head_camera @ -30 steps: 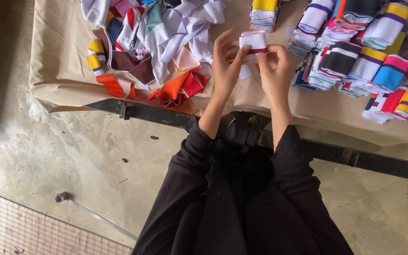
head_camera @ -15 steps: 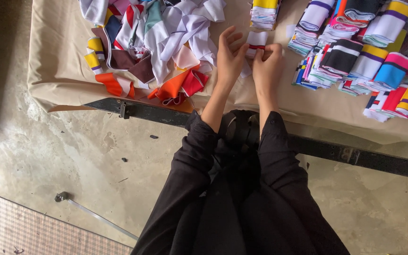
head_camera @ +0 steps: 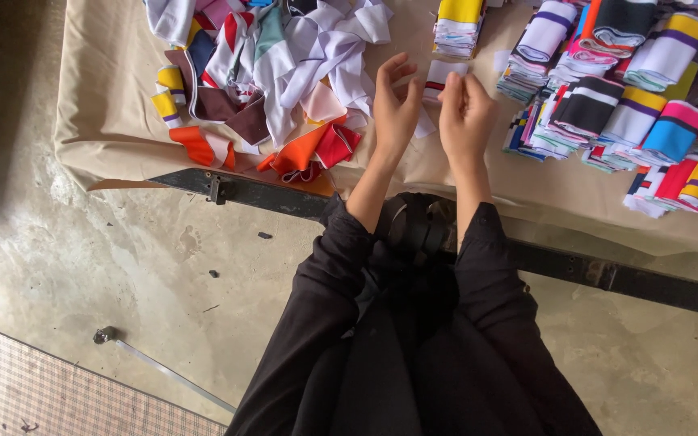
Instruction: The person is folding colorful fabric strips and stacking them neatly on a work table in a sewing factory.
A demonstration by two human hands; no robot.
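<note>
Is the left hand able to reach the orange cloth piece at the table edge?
Probably yes: the left hand is raised just right of the orange cloth piece, and nothing lies between them.

White cloth strip (head_camera: 438, 77), red-black stripe; beige table cover (head_camera: 107, 97).

Garment workshop, cloth-covered counter (head_camera: 107, 121) across the top of the frame, loose heap of fabric offcuts (head_camera: 260, 73) upper left, sorted stacks of striped knit pieces (head_camera: 632, 105) upper right, bare concrete floor (head_camera: 82, 266) below

both hands (head_camera: 434, 113) pinching white striped cloth piece (head_camera: 443, 77), beige table (head_camera: 107, 121)
</note>
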